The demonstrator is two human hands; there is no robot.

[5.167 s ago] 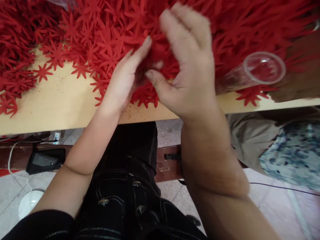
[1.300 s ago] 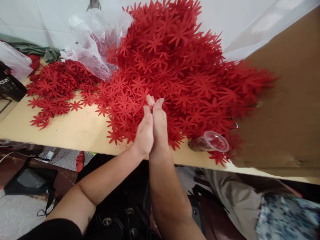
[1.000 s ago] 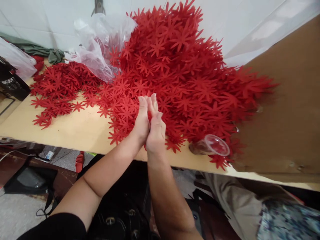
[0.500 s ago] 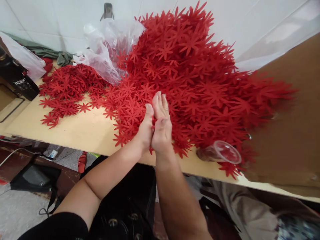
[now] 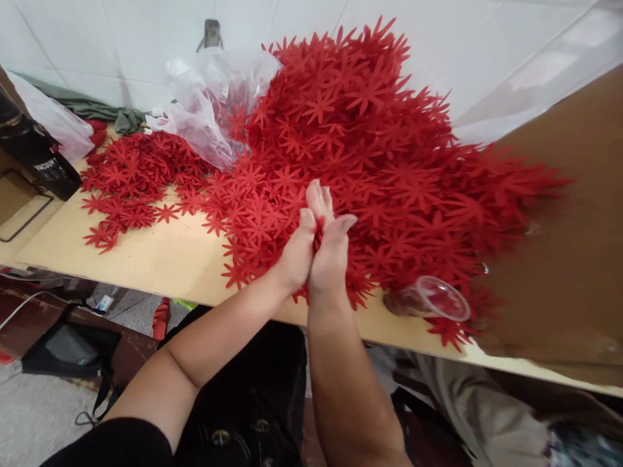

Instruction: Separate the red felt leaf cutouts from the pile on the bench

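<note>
My left hand point(image 5: 298, 250) and my right hand point(image 5: 331, 250) are pressed palm to palm in front of a large heap of red star-shaped pieces point(image 5: 341, 123). A bit of red shows between the palms, near the thumbs, so a red piece seems to be held there. The fingers point away toward the heap, and the right thumb sticks out to the right. Most of what lies between the palms is hidden.
A clear plastic cup point(image 5: 442, 298) lies tilted at the front edge of the table point(image 5: 160, 259). Behind are a clear plastic bag point(image 5: 214, 117) and, at the left, a black flask point(image 5: 48, 162). Brown cardboard point(image 5: 559, 279) stands at the right.
Both hands have shifted slightly to the right, still together. The right thumb has spread outward, and more red shows between the palms.
</note>
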